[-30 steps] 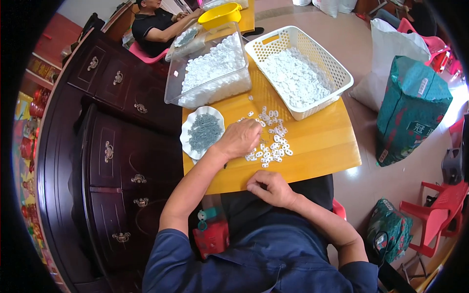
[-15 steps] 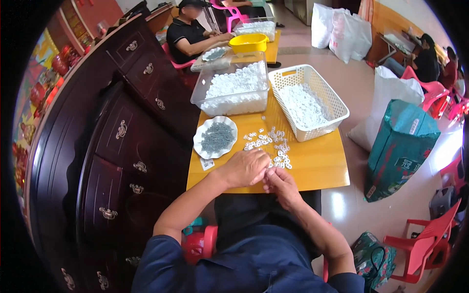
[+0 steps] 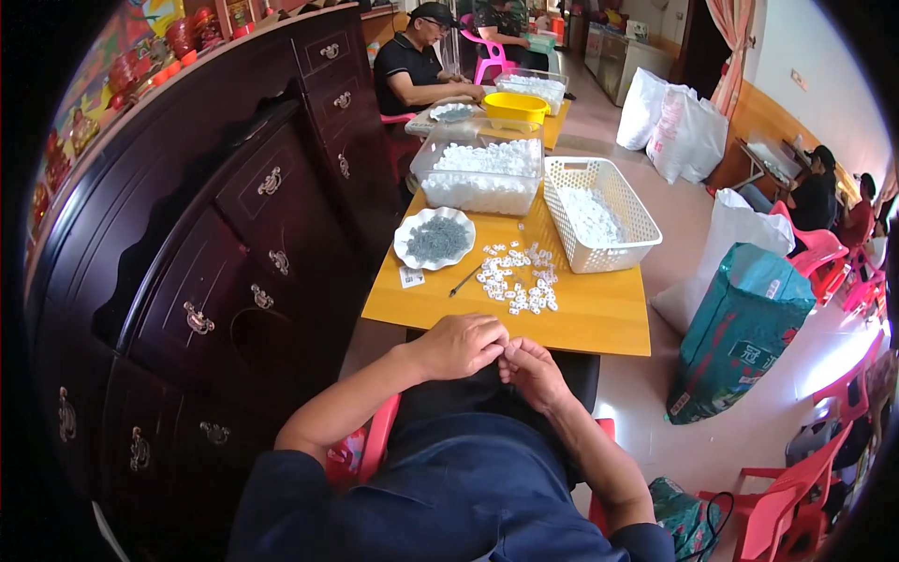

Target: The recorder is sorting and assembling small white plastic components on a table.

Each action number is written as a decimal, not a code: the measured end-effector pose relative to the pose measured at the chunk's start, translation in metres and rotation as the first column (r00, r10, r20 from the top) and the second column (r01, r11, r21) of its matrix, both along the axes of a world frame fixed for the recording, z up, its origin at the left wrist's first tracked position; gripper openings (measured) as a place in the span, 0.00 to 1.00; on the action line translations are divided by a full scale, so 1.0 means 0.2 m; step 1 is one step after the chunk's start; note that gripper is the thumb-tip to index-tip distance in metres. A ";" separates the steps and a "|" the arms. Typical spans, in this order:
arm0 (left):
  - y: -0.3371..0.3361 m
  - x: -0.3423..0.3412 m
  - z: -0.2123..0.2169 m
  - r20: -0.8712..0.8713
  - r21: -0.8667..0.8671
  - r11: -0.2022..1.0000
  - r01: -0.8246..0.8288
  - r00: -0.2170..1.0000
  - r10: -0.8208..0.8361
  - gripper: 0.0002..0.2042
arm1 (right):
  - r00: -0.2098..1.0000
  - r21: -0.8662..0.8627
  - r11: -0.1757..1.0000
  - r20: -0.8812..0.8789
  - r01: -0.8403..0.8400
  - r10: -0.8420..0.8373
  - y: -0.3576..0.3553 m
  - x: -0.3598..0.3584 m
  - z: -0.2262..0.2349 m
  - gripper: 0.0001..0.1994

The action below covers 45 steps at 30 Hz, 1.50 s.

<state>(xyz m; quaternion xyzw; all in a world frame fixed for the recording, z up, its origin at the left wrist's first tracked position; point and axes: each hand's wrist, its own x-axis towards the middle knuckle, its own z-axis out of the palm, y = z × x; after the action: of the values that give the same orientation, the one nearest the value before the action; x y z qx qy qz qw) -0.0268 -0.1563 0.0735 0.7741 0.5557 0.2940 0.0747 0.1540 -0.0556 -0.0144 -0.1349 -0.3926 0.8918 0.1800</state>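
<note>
So, small-parts bench laid out for easy reach

Going left to right: a dark wooden cabinet point(image 3: 215, 244) with metal handles runs along the person's left, so the yellow counter point(image 3: 599, 323) sits tight beside it. Nearest that side is a scalloped white dish point(image 3: 434, 238) of small grey bits, probably kept shallow so single pieces are easy to pick. Just right of it lies a thin tool point(image 3: 464, 280), then a loose scatter of small white parts point(image 3: 518, 277) spread flat in the middle, within arm's reach. Behind them stands a clear bin point(image 3: 479, 178) full of white pieces, and to its right a white slotted basket point(image 3: 599, 214) holding more, both pushed to the far edge, likely as bulk stock.

Both hands are pulled in close to the body, at the near edge of the counter. The left hand point(image 3: 459, 345) is curled, and the right hand point(image 3: 531, 370) meets it fingertip to fingertip; the fingers point(image 3: 510, 356) look pinched together on something tiny, but I can't tell what it is, it's hidden between them.

Off to the right, on the floor, stands a teal sack point(image 3: 740, 323). Another person sits at a further table behind.
</note>
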 end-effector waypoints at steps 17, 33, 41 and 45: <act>-0.06 0.04 -0.23 0.179 0.102 0.983 -0.154 0.975 0.134 0.05 | 0.997 -0.012 0.999 0.069 -0.032 0.033 0.00 -0.02 -0.14 0.05; -0.07 0.09 -0.39 0.413 0.120 0.957 -0.265 0.890 0.195 0.05 | 0.987 0.066 0.998 0.157 0.005 -0.015 0.01 -0.03 -0.19 0.06; -0.06 0.07 -0.50 0.454 0.034 0.968 -0.248 0.867 0.206 0.05 | 0.980 0.063 0.998 0.193 0.030 -0.042 0.00 -0.04 -0.22 0.06; -0.05 0.06 -0.54 0.451 -0.010 0.967 -0.254 0.862 0.231 0.07 | 0.985 0.245 0.969 0.154 0.040 -0.080 0.02 -0.05 -0.22 0.05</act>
<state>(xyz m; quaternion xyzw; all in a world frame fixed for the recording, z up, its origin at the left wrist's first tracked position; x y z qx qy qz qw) -0.0142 -0.1663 -0.0335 0.6107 0.6087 0.4855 0.1439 0.1437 -0.0522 -0.0591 -0.1964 -0.5070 0.8177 0.1891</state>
